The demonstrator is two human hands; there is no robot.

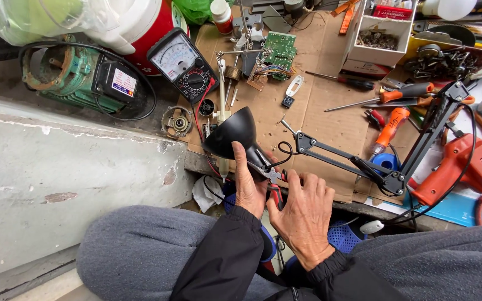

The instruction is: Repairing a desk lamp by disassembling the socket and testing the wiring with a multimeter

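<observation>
While left hand (250, 187) clasps lamp shade (232, 131) | right hand (303, 214) grip closed on pliers (275, 181)

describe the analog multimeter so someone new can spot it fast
Start at the sheet of brown cardboard that covers the work surface, and go to its upper left corner, beside the green electric motor. The analog multimeter lies there, tilted: a black case with a white needle-dial face above a round selector knob. Nothing else nearby has a dial face, and red and black leads trail from it.
</observation>
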